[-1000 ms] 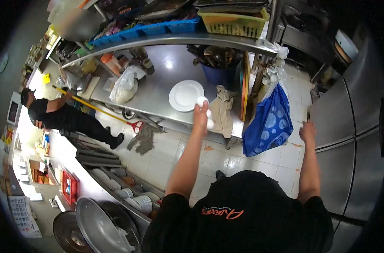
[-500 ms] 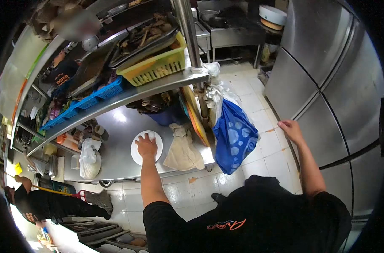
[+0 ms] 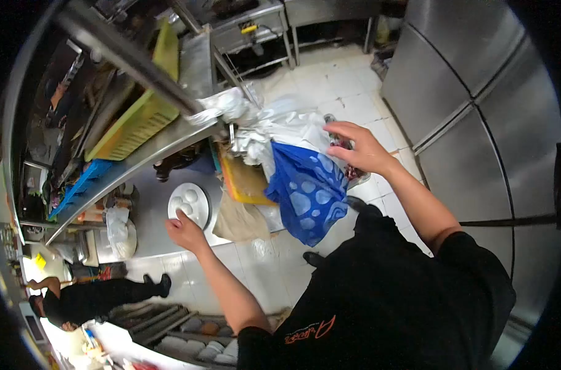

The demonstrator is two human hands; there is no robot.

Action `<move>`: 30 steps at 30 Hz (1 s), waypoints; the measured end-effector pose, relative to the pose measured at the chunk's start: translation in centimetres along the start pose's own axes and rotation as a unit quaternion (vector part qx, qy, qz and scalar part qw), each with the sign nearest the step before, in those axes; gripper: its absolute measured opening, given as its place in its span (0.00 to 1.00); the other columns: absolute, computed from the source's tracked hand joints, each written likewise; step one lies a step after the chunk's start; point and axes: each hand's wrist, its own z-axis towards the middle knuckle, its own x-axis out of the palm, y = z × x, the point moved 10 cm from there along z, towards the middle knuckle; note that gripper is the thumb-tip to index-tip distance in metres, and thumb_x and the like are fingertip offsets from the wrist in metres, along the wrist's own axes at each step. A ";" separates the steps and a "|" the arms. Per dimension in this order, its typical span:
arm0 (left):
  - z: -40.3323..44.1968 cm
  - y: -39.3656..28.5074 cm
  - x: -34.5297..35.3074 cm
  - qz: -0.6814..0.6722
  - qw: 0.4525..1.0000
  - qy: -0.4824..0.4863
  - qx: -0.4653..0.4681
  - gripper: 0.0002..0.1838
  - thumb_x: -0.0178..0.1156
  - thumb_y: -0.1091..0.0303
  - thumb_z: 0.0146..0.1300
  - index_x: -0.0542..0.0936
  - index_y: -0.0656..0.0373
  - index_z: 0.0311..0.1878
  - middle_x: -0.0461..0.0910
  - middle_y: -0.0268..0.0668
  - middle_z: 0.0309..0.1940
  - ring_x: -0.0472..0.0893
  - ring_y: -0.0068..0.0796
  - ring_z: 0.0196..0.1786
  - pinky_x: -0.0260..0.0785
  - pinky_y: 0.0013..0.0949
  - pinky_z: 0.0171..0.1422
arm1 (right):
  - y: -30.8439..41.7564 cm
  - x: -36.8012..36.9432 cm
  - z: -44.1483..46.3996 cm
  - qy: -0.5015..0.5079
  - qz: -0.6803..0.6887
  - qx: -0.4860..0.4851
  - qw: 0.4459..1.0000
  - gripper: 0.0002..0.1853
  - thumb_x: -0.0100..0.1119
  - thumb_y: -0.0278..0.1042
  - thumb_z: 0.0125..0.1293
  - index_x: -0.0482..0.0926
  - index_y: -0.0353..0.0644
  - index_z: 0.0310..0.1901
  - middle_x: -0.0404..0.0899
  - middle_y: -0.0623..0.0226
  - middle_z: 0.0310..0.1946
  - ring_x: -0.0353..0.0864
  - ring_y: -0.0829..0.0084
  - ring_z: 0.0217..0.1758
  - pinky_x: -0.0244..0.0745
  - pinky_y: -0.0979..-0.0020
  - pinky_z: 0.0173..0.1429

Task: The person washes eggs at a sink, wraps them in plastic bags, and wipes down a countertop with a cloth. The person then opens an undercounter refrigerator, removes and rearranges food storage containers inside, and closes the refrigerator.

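A white plate (image 3: 201,216) lies on the steel counter with three white, egg-like round things (image 3: 190,195) on it. My left hand (image 3: 185,234) is at the plate's near edge, thumb apart from loosely bent fingers, and nothing shows in it. Over by the hanging bags, my right hand (image 3: 364,149) is open, its fingers and thumb apart. Just left of it hang white plastic bags (image 3: 293,126) and a blue patterned bag (image 3: 308,197). A clear bag with dark red contents (image 3: 353,174) is partly hidden behind that hand.
A beige cloth (image 3: 240,216) drapes over the counter edge beside upright boards (image 3: 243,179). Above runs a steel shelf with a yellow basket (image 3: 129,126). Tall steel fridges (image 3: 465,148) stand at right. Another person (image 3: 102,296) is at lower left, near stacked dishes (image 3: 200,348).
My left hand has drawn back from the plate, uncovering the white round things. My right hand has moved from the fridge side to the hanging bags. The view has shifted.
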 end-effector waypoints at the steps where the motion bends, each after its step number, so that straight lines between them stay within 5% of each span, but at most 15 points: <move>1: -2.4 -2.0 -1.3 0.011 1.000 -0.010 -0.004 0.13 0.62 0.67 0.58 0.69 0.64 0.31 0.65 0.38 0.20 0.62 0.36 0.24 0.60 0.36 0.32 | 0.2 0.4 1.4 -0.010 -0.016 -0.049 0.999 0.19 0.63 0.34 0.60 0.78 0.42 0.54 0.69 0.58 0.63 0.68 0.57 0.65 0.66 0.58 0.66; 3: -8.0 -7.9 -2.9 0.078 0.997 0.000 -0.014 0.11 0.60 0.71 0.57 0.67 0.64 0.28 0.65 0.33 0.17 0.62 0.31 0.22 0.61 0.35 0.31 | -0.1 1.6 3.0 0.013 -0.051 -0.148 0.988 0.15 0.64 0.34 0.59 0.80 0.40 0.47 0.69 0.58 0.61 0.65 0.54 0.67 0.62 0.55 0.67; 7: -15.9 -22.5 -0.1 -0.254 0.965 -0.015 -0.060 0.13 0.63 0.74 0.56 0.75 0.62 0.44 0.75 0.36 0.40 0.72 0.24 0.38 0.67 0.29 0.43 | -1.3 2.7 2.9 0.072 -0.007 -0.292 0.954 0.10 0.67 0.35 0.56 0.77 0.39 0.30 0.71 0.55 0.53 0.65 0.53 0.66 0.60 0.51 0.63; 10: -19.0 -27.0 3.2 -0.127 0.988 0.079 -0.047 0.24 0.68 0.69 0.55 0.73 0.62 0.55 0.71 0.42 0.51 0.72 0.32 0.47 0.66 0.31 0.52 | 1.0 -1.5 1.9 0.080 0.085 -0.326 0.938 0.10 0.65 0.32 0.57 0.75 0.37 0.33 0.73 0.53 0.49 0.70 0.52 0.60 0.64 0.52 0.60; 13: -19.9 -31.5 5.8 0.014 0.995 0.097 -0.010 0.32 0.73 0.63 0.52 0.70 0.63 0.58 0.70 0.45 0.50 0.70 0.39 0.50 0.64 0.37 0.55 | 0.0 2.0 -0.5 0.336 0.179 -0.213 0.900 0.11 0.62 0.31 0.58 0.73 0.35 0.37 0.74 0.51 0.45 0.75 0.50 0.52 0.70 0.56 0.54; 14: -20.4 -30.6 5.9 0.023 0.995 0.086 -0.037 0.35 0.74 0.62 0.51 0.69 0.63 0.60 0.70 0.45 0.49 0.70 0.39 0.50 0.64 0.38 0.55 | -0.5 1.5 -0.3 0.309 0.162 -0.210 0.913 0.12 0.60 0.31 0.60 0.72 0.34 0.41 0.75 0.48 0.40 0.77 0.48 0.44 0.73 0.58 0.49; 17: -21.9 -27.9 4.6 0.030 0.994 0.078 -0.074 0.22 0.69 0.68 0.56 0.75 0.64 0.52 0.74 0.42 0.40 0.73 0.34 0.39 0.68 0.33 0.45 | -5.8 0.8 3.4 0.217 0.105 -0.099 0.965 0.16 0.60 0.34 0.61 0.75 0.35 0.49 0.77 0.49 0.39 0.77 0.49 0.45 0.73 0.59 0.50; 18: -22.9 -25.9 4.0 0.021 0.995 0.050 -0.080 0.12 0.67 0.70 0.59 0.77 0.65 0.43 0.74 0.35 0.28 0.70 0.25 0.29 0.65 0.28 0.34 | -5.5 0.6 4.0 0.263 0.107 -0.121 0.951 0.17 0.60 0.34 0.62 0.75 0.35 0.49 0.77 0.49 0.40 0.78 0.50 0.46 0.72 0.59 0.51; 20: -23.9 -24.5 3.0 0.009 0.985 0.077 -0.156 0.10 0.66 0.70 0.60 0.76 0.64 0.37 0.71 0.30 0.23 0.66 0.20 0.26 0.61 0.26 0.31 | -3.9 -0.8 4.6 0.348 0.108 -0.154 0.919 0.17 0.60 0.36 0.63 0.76 0.35 0.50 0.78 0.50 0.44 0.78 0.52 0.49 0.72 0.60 0.55; 24: -23.8 -25.0 1.7 -0.089 0.965 0.080 -0.232 0.15 0.66 0.70 0.60 0.68 0.56 0.25 0.65 0.22 0.20 0.61 0.13 0.24 0.54 0.22 0.27 | 1.4 -5.1 8.4 0.134 0.158 -0.245 0.947 0.19 0.61 0.38 0.63 0.78 0.36 0.51 0.78 0.52 0.51 0.75 0.54 0.57 0.68 0.62 0.63; 27: -24.5 -23.9 2.5 -0.323 0.887 0.037 -0.327 0.15 0.64 0.71 0.60 0.67 0.52 0.24 0.66 0.22 0.21 0.61 0.12 0.25 0.54 0.22 0.28 | 7.5 -2.5 4.2 0.261 0.281 -0.398 0.833 0.19 0.63 0.38 0.61 0.79 0.37 0.52 0.77 0.52 0.53 0.74 0.55 0.58 0.68 0.61 0.63; 29: -24.7 -24.0 2.6 -0.408 0.838 0.017 -0.363 0.11 0.60 0.74 0.61 0.69 0.53 0.26 0.69 0.24 0.24 0.66 0.15 0.28 0.60 0.23 0.32 | 9.7 -0.2 -0.6 0.289 0.226 -0.485 0.794 0.22 0.67 0.38 0.56 0.78 0.36 0.50 0.77 0.54 0.52 0.74 0.55 0.57 0.64 0.58 0.63; 30: -24.4 -24.0 0.5 -0.214 0.925 0.020 -0.312 0.09 0.57 0.77 0.55 0.68 0.54 0.25 0.68 0.26 0.21 0.65 0.16 0.26 0.59 0.24 0.30 | 8.0 2.8 -1.9 0.325 0.118 -0.487 0.802 0.23 0.68 0.40 0.54 0.78 0.35 0.48 0.77 0.55 0.50 0.73 0.56 0.57 0.63 0.58 0.63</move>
